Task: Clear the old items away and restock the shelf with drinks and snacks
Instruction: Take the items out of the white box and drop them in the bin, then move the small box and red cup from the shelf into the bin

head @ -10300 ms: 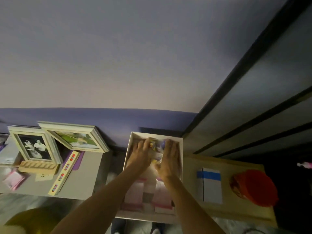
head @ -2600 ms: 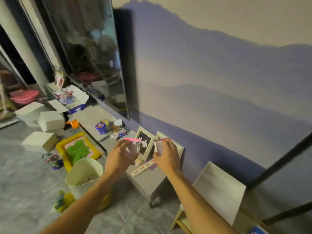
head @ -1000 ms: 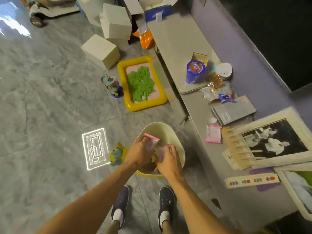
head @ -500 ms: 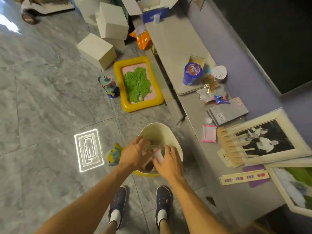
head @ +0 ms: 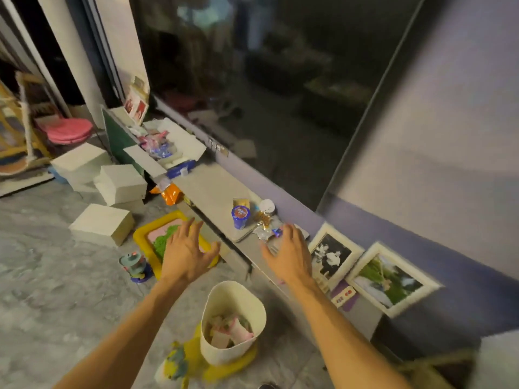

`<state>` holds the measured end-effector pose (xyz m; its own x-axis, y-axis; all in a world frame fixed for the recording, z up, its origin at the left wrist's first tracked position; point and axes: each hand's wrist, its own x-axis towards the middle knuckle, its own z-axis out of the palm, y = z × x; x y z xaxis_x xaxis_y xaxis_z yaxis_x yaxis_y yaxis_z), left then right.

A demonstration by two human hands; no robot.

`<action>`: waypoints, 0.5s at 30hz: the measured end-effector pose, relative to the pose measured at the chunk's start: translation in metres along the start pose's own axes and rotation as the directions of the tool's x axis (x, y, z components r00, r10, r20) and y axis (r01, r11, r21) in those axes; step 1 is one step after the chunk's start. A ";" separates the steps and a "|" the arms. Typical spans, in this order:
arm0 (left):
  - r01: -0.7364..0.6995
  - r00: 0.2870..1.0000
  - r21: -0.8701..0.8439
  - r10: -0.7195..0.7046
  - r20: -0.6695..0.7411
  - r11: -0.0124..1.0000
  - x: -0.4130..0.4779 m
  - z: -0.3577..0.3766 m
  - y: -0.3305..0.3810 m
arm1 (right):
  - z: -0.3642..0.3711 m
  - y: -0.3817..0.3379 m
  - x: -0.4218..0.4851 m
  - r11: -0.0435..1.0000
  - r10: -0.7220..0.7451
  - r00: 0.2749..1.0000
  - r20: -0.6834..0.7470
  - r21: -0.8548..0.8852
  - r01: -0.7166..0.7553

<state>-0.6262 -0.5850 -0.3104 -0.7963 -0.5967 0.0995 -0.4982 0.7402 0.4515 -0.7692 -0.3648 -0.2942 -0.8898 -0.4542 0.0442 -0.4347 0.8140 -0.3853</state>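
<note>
Pink-and-white packets inside upright cream bin; blue cup upright on grey shelf.

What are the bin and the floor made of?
The bin looks like smooth cream plastic: it has a thin rim and a seamless, matte wall. The floor seems to be polished stone or tile, since it is grey with cloudy veins and a soft sheen. The blur leaves that open.

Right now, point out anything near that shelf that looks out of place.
Crumpled wrappers lie loose on the shelf beside the blue cup. An orange snack bag sits down beside the shelf edge, and white boxes lie scattered askew.
</note>
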 end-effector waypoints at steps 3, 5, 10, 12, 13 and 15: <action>-0.099 0.995 -0.002 0.099 -0.034 0.995 0.004 -0.054 0.031 | -0.070 -0.012 -0.027 0.998 0.056 0.993 -0.101 -0.004 -0.056; -0.153 0.988 0.003 0.153 -0.028 0.988 0.005 -0.082 0.054 | -0.111 -0.016 -0.045 0.995 0.096 0.985 -0.146 0.003 -0.097; -0.324 0.946 -0.030 0.324 0.014 0.946 -0.007 -0.113 0.138 | -0.183 0.002 -0.085 0.981 0.190 0.947 -0.261 0.004 -0.195; -0.375 0.926 -0.039 0.376 0.026 0.926 -0.017 -0.111 0.175 | -0.206 0.020 -0.106 0.968 0.241 0.930 -0.279 -0.005 -0.252; -0.404 0.914 -0.044 0.405 0.033 0.914 -0.024 -0.108 0.194 | -0.217 0.031 -0.118 0.960 0.268 0.920 -0.285 -0.001 -0.280; -0.471 0.879 -0.067 0.474 0.050 0.880 -0.041 -0.097 0.232 | -0.235 0.057 -0.145 0.943 0.321 0.897 -0.303 0.018 -0.331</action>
<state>-0.6758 -0.4187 -0.1232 -0.9535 -0.1577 0.2570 -0.0402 0.9112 0.4100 -0.6982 -0.1671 -0.1058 -0.9800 -0.0364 0.1957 -0.1128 0.9118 -0.3949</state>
